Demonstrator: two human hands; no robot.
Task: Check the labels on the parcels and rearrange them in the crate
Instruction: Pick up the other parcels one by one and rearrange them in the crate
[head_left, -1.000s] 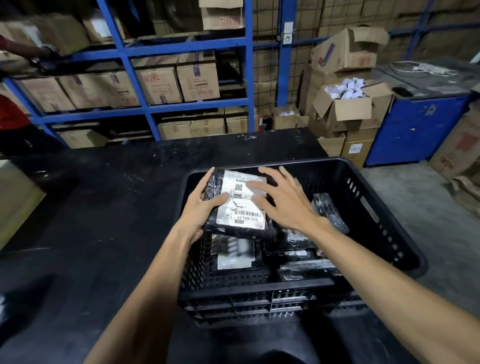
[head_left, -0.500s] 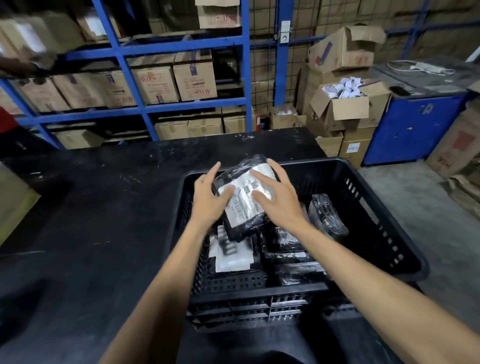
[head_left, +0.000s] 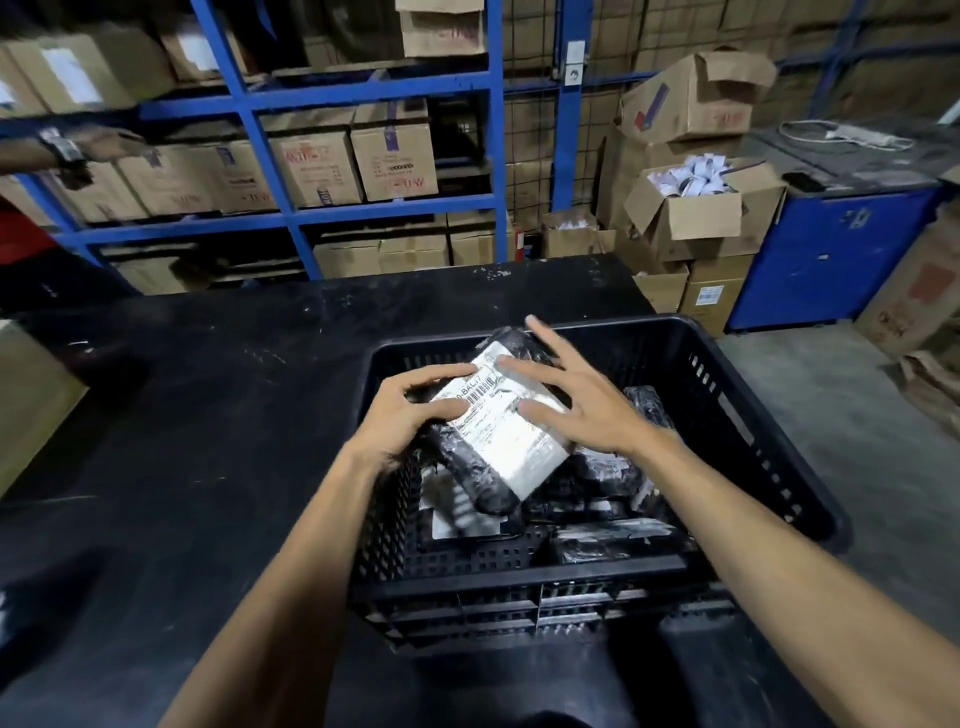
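Both hands meet over the black crate (head_left: 737, 415), which sits on a dark table (head_left: 208, 415) at about 5 o'clock in the head view. The left hand (head_left: 415, 410) is closed on the upper-left edge of a black-wrapped parcel (head_left: 498, 436), tilting its white label (head_left: 504, 431) face-up, likely for reading. The right hand (head_left: 576, 400) lies flat, fingers spread, steadying the label. More parcels (head_left: 608, 540) lie beneath, toward 6 o'clock.

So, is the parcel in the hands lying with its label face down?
No, the parcel shows its white label facing up, between the left hand and the right hand.
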